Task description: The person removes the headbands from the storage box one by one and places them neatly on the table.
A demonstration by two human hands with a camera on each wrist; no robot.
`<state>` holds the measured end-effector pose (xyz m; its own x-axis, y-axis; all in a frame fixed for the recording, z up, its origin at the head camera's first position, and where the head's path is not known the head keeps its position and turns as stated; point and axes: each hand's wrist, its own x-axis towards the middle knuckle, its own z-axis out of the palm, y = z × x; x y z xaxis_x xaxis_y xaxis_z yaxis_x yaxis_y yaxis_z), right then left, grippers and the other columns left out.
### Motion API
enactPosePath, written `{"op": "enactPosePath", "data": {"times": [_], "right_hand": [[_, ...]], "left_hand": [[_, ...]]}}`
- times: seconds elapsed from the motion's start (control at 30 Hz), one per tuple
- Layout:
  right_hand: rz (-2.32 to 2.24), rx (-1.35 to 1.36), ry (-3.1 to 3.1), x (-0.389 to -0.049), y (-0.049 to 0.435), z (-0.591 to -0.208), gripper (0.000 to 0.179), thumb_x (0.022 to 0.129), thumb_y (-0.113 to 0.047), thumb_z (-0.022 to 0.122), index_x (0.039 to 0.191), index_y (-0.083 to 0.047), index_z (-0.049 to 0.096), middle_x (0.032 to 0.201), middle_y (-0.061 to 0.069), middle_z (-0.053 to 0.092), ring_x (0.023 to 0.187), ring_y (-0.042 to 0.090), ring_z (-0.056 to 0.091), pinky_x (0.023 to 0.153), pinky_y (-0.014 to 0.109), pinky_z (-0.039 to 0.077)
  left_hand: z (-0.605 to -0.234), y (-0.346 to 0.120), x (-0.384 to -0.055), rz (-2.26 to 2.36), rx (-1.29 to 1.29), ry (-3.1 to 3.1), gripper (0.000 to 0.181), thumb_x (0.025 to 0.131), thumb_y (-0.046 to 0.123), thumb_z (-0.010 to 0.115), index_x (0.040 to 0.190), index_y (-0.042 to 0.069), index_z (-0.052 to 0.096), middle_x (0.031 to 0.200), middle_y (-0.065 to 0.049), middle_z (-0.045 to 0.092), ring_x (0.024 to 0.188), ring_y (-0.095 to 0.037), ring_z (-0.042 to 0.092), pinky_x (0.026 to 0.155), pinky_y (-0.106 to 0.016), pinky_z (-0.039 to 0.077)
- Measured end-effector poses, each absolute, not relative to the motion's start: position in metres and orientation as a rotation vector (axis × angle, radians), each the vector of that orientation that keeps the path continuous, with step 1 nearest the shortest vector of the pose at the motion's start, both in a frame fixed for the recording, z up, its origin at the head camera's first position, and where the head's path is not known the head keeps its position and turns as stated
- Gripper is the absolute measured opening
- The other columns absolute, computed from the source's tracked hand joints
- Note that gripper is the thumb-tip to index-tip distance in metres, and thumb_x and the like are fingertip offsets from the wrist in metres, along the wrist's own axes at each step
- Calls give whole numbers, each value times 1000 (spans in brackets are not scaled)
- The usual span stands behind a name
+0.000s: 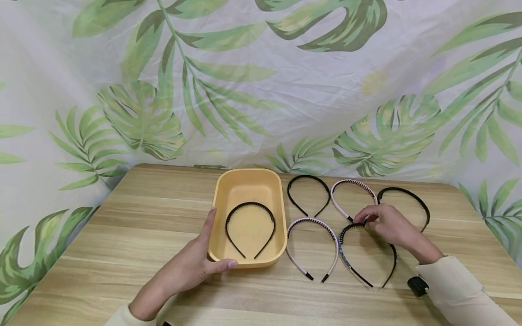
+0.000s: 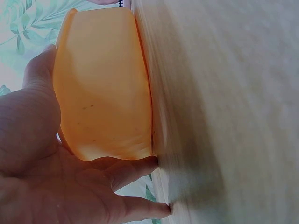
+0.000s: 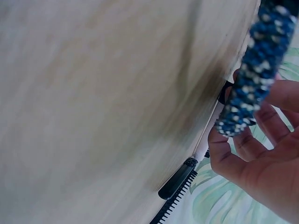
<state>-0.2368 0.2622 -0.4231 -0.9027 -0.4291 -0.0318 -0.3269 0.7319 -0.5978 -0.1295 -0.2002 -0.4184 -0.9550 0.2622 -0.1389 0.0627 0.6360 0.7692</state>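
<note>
A yellow box [image 1: 253,263] stands on the table with a black toothed headband [image 1: 250,203] lying inside. My left hand [image 1: 185,267] holds its near left corner, thumb along the near rim and fingers at the left side; in the left wrist view, fingertips touch the table beside the box wall [image 2: 103,84]. My right hand [image 1: 387,224] pinches the top of a glittery blue headband [image 1: 345,259]. In the right wrist view that headband's beaded band [image 3: 257,70] is close up, tilted off the tabletop, with my right hand [image 3: 261,144] curled behind it.
Right of the box lie a pink headband [image 1: 313,220] in front and a black headband [image 1: 306,176] behind. Farther right are another pink headband [image 1: 354,181] and a black headband [image 1: 424,206]. A leaf-patterned cloth [image 1: 228,90] hangs behind the wooden table [image 1: 142,217].
</note>
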Motion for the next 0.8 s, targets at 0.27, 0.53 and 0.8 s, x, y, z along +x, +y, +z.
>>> {"op": "enactPosePath", "data": {"times": [0.27,0.53,0.8], "right_hand": [[-888,-614,2763,-238,264,-423,29,84,14,66,99,-5,80,99,9,78,89,19,67,73,25,50],[-878,-552,2765,-237,263,-422,28,85,13,65,100,-4,81,99,9,78,90,20,66,72,24,48],[-851,-524,2783,-236,262,-420,25,87,10,67,98,-7,82,99,8,79,89,18,66,73,26,48]], "left_hand": [[-418,-200,-129,1229,270,2621,131,87,47,84,168,19,-15,165,-32,32,133,-30,59,114,-54,42],[-418,-199,-129,1233,283,2624,131,87,45,84,168,18,-15,165,-33,32,132,-31,60,113,-54,43],[-417,-200,-129,1229,261,2612,131,87,47,84,168,19,-16,165,-32,32,134,-31,59,114,-54,42]]}}
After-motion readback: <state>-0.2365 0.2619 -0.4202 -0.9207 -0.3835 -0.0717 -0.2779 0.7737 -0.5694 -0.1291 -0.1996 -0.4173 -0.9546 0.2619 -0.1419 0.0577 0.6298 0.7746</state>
